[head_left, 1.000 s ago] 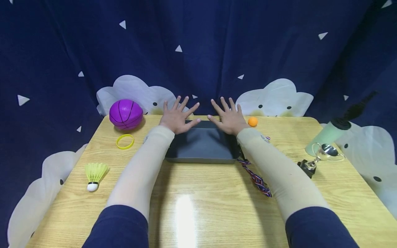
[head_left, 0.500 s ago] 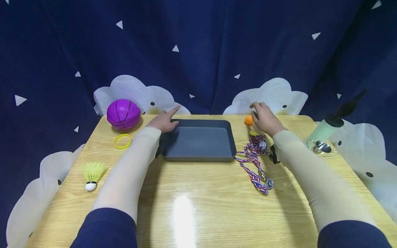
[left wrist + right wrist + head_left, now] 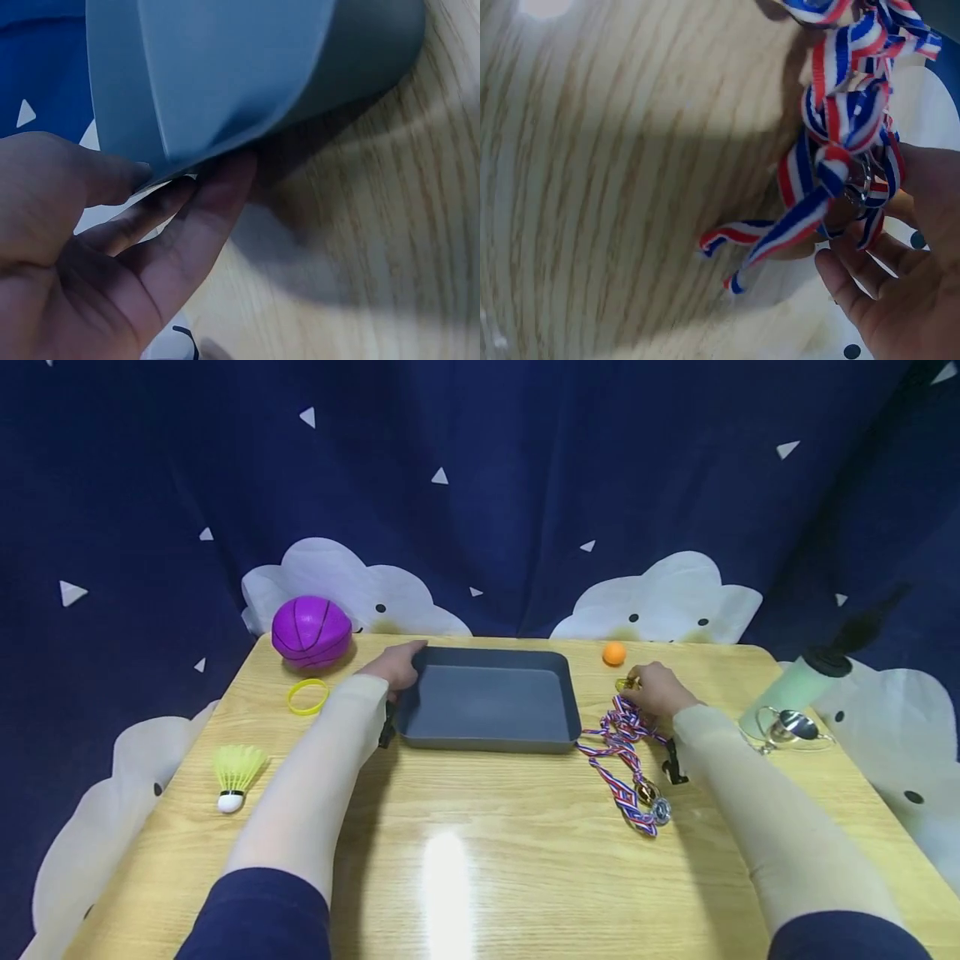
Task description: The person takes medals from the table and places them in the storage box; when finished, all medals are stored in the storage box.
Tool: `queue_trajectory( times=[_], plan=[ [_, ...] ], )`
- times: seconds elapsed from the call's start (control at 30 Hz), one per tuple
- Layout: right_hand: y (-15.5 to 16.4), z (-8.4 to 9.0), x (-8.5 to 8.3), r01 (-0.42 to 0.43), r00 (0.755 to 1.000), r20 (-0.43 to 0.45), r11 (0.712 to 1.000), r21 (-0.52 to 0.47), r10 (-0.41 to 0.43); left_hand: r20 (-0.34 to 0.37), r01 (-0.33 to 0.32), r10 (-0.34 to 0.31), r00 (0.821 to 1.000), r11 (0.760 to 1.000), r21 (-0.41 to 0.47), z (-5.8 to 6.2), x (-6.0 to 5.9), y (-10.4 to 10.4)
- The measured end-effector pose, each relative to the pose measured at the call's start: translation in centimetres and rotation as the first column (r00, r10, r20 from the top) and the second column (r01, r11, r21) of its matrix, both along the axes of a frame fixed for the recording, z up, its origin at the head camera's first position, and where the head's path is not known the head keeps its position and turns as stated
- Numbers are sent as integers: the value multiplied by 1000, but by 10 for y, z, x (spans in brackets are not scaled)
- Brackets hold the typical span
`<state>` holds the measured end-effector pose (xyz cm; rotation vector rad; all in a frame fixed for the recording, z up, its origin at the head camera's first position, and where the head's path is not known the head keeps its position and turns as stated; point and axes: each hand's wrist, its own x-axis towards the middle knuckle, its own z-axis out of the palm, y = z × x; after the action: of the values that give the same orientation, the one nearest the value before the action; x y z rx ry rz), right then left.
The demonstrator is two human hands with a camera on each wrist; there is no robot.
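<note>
While the left hand [image 3: 393,667] pinches the far left corner of the grey tray [image 3: 491,733], thumb on top of the rim and fingers [image 3: 196,217] under it, nothing lies inside the tray. It sits in the middle of the wooden table [image 3: 480,860]. The right hand [image 3: 654,687] is just to its right, fingers curled around a bunch of red, white and blue medal ribbons [image 3: 618,752] and a gold medal [image 3: 627,683]. Two more medals [image 3: 651,802] lie at the near end of the ribbons. Close up, the ribbons are a tangle [image 3: 840,150], and the fingertips are hard to see. An orange ball [image 3: 613,652] sits near the right hand.
</note>
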<state>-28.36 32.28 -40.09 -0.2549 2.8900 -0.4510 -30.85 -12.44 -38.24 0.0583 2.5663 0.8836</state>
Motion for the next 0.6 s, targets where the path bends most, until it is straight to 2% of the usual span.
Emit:
queue_trajectory(
  times=[0.07, 0.2, 0.37, 0.47, 0.6],
  plan=[
    [3, -2, 1, 9, 1000, -14, 1000, -2, -9, -2, 7, -7, 1000, 1000, 11, 0, 0, 0],
    [7, -4, 0, 50, 999, 5, 995, -83, -50, 5, 15, -15, 1000, 1000, 16, 1, 0, -1],
    [10, -1, -3, 64, 998, 5, 984, -164, -64, 44, -18, 16, 999, 999, 44, 2, 3, -2],
    [10, 8, -5, 62, 998, -15, 983, -172, -66, 56, -27, 24, 998, 999, 47, 3, 4, -3],
    [10, 27, -9, 63, 996, -51, 981, -186, -73, 69, -30, 26, 997, 998, 54, 4, 5, -4]
  ],
)
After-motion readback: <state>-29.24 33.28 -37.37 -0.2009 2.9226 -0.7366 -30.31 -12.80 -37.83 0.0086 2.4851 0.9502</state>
